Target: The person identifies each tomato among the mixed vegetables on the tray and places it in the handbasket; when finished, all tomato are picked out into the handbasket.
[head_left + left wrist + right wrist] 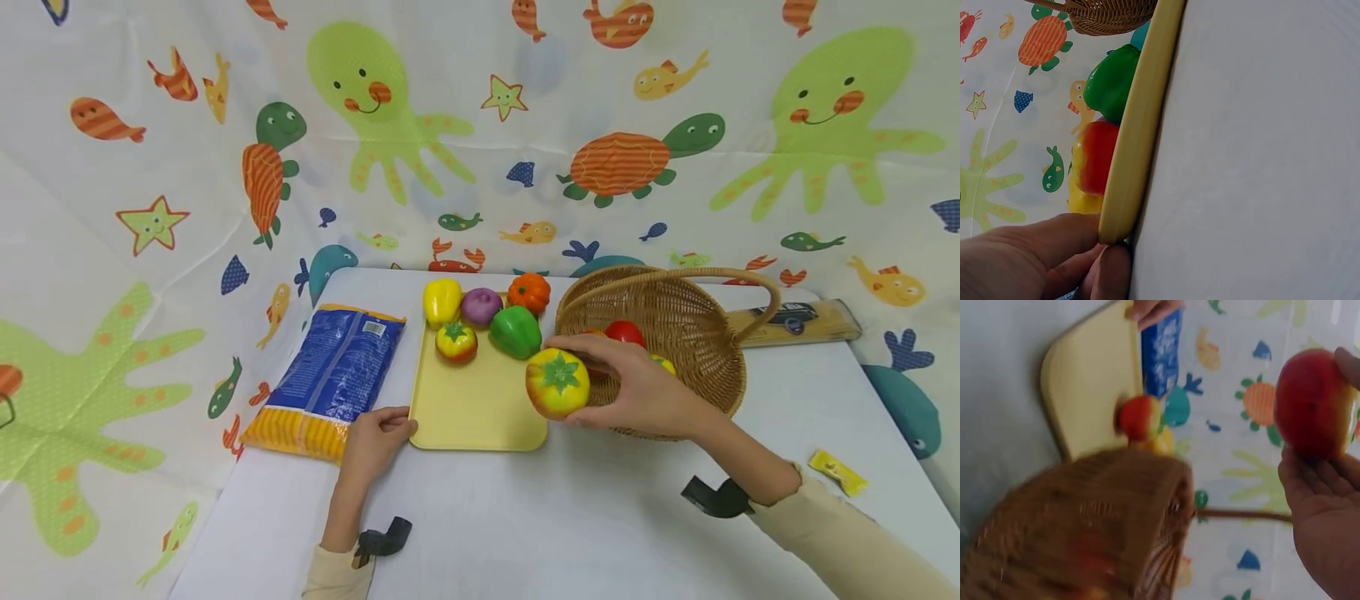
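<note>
My right hand [648, 387] grips a yellow-and-red toy tomato [557, 383] with star-shaped green leaves, above the table between the tray and the basket. The right wrist view shows the tomato's red side [1310, 403] between thumb and fingers. My left hand [375, 437] pinches the near left corner of the yellow tray [480, 412]. Toward the tray's far side lie a yellow bell pepper [442, 302], a purple onion [482, 307], an orange pumpkin [528, 293], a green bell pepper [516, 332] and another yellow-red tomato [456, 345], all toys.
A wicker basket [701, 337], tipped toward the tray, holds a red toy [625, 333] and others partly hidden by my right hand. Left of the tray lies a blue-and-orange bag [330, 367]. A tan pack [817, 323] lies behind the basket, a small yellow wrapped piece [837, 472] at right.
</note>
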Demonstrator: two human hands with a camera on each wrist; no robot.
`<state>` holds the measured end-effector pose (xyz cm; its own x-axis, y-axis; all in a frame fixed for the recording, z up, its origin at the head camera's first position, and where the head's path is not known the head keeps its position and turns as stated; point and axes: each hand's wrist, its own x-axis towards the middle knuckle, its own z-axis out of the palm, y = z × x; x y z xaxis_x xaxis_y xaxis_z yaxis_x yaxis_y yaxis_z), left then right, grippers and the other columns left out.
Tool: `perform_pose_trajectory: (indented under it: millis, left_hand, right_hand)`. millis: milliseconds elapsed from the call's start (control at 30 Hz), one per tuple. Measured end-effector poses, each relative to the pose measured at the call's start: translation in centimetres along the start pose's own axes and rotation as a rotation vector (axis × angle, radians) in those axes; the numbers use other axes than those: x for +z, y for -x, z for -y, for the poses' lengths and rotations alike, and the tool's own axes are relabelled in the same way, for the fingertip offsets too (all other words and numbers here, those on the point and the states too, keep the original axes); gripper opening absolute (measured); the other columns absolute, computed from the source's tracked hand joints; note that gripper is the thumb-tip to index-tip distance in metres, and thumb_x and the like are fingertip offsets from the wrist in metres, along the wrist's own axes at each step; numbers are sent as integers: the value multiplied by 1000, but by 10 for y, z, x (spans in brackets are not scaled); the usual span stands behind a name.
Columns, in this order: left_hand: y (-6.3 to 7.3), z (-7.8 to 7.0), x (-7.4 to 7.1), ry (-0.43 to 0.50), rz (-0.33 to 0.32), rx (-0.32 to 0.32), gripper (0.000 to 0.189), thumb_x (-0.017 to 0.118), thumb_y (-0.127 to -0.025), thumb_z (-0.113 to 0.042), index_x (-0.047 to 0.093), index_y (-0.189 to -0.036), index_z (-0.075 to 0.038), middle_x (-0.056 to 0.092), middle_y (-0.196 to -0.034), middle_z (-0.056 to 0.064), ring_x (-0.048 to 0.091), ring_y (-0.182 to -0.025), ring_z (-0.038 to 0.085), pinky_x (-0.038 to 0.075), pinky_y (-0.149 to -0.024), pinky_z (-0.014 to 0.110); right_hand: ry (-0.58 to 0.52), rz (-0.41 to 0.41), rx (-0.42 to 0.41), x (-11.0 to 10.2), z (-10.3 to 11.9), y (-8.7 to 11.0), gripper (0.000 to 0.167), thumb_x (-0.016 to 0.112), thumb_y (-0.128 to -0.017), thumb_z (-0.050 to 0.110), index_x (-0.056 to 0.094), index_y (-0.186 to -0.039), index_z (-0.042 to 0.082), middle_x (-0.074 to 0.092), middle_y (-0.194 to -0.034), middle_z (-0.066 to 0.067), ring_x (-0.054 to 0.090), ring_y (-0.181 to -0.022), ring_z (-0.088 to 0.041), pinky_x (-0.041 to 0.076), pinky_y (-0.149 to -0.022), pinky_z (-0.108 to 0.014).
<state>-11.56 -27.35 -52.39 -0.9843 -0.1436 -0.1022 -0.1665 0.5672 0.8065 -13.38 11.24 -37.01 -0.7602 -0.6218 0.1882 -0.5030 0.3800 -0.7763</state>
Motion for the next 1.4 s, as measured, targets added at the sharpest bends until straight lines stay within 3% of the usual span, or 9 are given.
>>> perform_pose_trajectory:
  millis: [433,700,967,1100,1267,1400]
  left_hand:
    - [0,-4,-1,4,6,-9,31,76,-86,-22,74,-112,-6,70,-88,2,63,-78,18,54,-72,28]
    - [3,-4,-1,9,-2,-9,31,77,-86,-22,75,-111,-6,70,-88,2,64,-79,18,54,-72,28]
    - [3,-3,-1,15,1,-7,31,77,-86,-21,74,-112,-5,70,-88,2,64,-79,18,54,-72,27]
    - [3,-3,-1,11,5,-12,31,77,-86,-20,74,-112,-5,70,-88,3,64,-79,18,54,-71,26]
    - [3,-4,-1,9,-1,-10,31,77,-86,-20,74,-112,-4,70,-88,3,63,-78,18,54,-71,25]
    - [4,-5,-2,5,-2,-8,31,77,-86,-21,74,-111,-4,70,-87,2,63,-78,17,54,-71,25]
  right_hand:
    - [-3,77,16,-59,-26,5,79,88,-76,22,49,-145,24,52,-139,5,56,-114,-16,51,-92,-31]
    - [93,88,82,-85,-50,-6,78,86,-77,22,49,-145,19,52,-139,3,53,-121,-15,41,-99,-21]
    - [90,73,250,-101,-69,-16,75,85,-78,27,49,-141,4,58,-133,-10,52,-125,-31,43,-102,-50]
    - [107,82,305,-105,-80,-19,77,84,-79,31,46,-144,12,54,-138,-10,49,-128,-34,42,-101,-53]
    - [38,100,264,-112,-95,-27,78,82,-82,27,43,-149,26,51,-140,2,50,-124,-24,46,-99,-43]
    - [6,122,248,-114,-104,-31,77,80,-83,27,42,-150,28,52,-137,5,49,-121,-19,45,-97,-43]
